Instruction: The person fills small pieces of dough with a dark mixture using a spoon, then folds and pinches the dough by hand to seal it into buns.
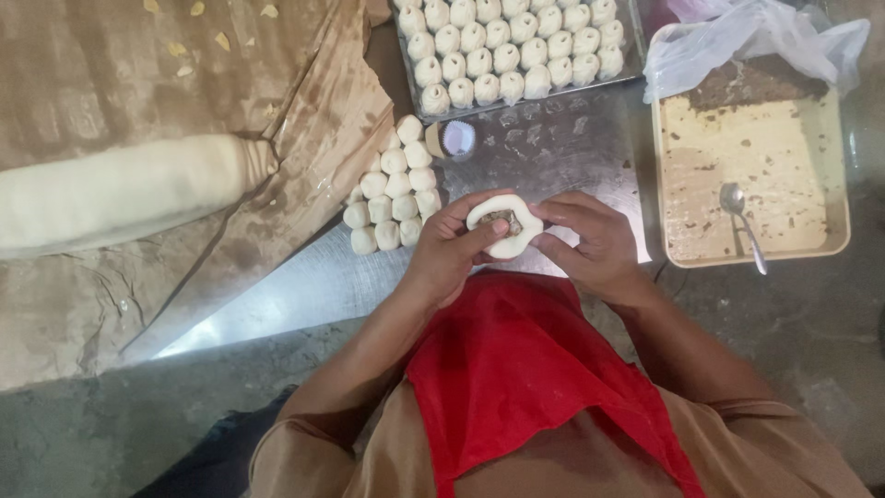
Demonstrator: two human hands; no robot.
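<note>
A flattened round of white dough point(505, 224) with a dark filling in its middle is held between both my hands above the metal tabletop point(544, 152). My left hand point(449, 249) cups its left side, thumb and fingers on the rim. My right hand point(590, 238) pinches the right edge. Several small plain dough balls point(396, 189) lie in rows just left of my left hand.
A metal tray point(636, 37) of several shaped dough pieces stands at the back. A beige pan point(841, 175) with filling remains and a spoon point(742, 221) sits right, under a plastic bag point(756, 32). A long dough roll point(120, 194) lies on brown paper, left. A small cup point(454, 138) stands behind the balls.
</note>
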